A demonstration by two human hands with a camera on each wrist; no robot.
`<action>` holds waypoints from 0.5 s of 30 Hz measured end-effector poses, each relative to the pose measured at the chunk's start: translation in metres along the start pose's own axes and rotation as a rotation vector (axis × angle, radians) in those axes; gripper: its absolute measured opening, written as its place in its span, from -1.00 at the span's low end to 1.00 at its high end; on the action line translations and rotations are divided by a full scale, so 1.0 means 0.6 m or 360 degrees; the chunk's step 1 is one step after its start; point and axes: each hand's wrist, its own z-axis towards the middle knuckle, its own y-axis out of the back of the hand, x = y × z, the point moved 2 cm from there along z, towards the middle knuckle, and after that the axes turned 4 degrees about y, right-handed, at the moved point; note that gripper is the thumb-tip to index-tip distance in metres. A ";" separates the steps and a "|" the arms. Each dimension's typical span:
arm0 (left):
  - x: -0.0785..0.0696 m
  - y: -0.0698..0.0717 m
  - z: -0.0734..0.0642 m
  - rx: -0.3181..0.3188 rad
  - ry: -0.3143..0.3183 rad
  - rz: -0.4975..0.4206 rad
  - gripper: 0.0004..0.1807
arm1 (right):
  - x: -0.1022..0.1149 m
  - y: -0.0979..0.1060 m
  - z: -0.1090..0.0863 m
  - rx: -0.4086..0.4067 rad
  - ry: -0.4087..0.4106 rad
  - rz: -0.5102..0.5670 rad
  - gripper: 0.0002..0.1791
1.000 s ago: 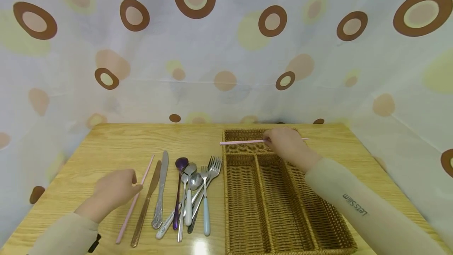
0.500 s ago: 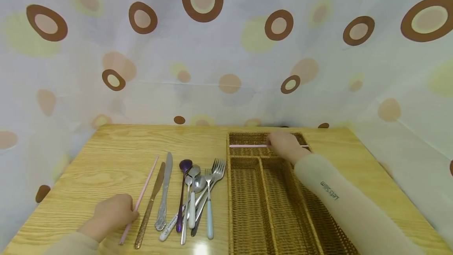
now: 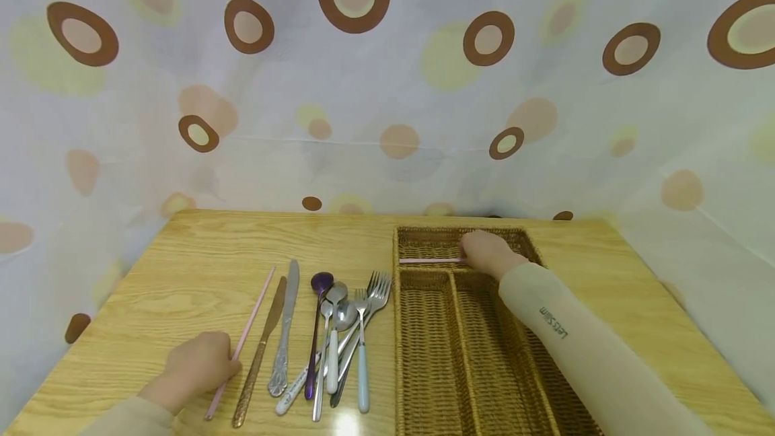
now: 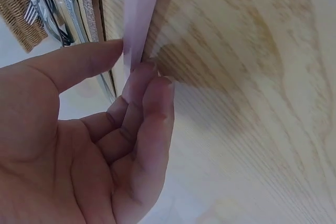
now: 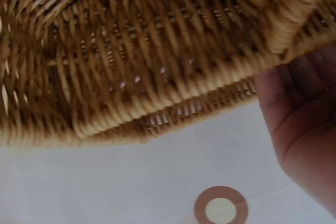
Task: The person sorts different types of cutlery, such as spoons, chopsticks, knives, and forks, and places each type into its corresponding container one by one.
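My left hand (image 3: pixel 200 360) pinches a pink chopstick (image 3: pixel 257 311) lying slantwise on the table at the left. In the left wrist view, thumb and fingertips sit on either side of the chopstick (image 4: pixel 140 17), below its silvery end. My right hand (image 3: pixel 487 253) reaches into the back compartment of a wicker cutlery tray (image 3: pixel 397 348). It holds a second pink chopstick (image 3: pixel 430 260), which lies crosswise low in that compartment. The hand covers this chopstick's right part. The right wrist view shows the hand (image 5: pixel 302 103) with its fingertips hidden behind the wicker wall.
Two table knives, one bronze (image 3: pixel 260 355) and one silver (image 3: pixel 286 328), lie right of the left chopstick. Several spoons, among them a purple one (image 3: pixel 319 284), and forks (image 3: pixel 378 288) form a pile beside the tray. A patterned curtain (image 3: pixel 363 99) hangs behind the table.
My right hand has lowered its chopstick from above the tray's rim into the back compartment. My left hand has moved down onto the other chopstick and taken hold of it.
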 end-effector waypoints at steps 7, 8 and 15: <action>-0.005 -0.003 0.001 -0.0026 -0.0013 -0.0057 -0.74 | -0.026 -0.015 0.006 0.0077 0.0022 0.0078 -0.87; -0.005 -0.004 0.001 -0.0029 -0.0012 -0.0068 -0.72 | -0.027 -0.016 0.006 0.0081 0.0019 0.0085 -0.86; -0.001 -0.002 0.002 -0.0029 -0.0004 -0.0116 -0.82 | -0.023 -0.007 0.004 0.0068 -0.0010 0.0072 -0.79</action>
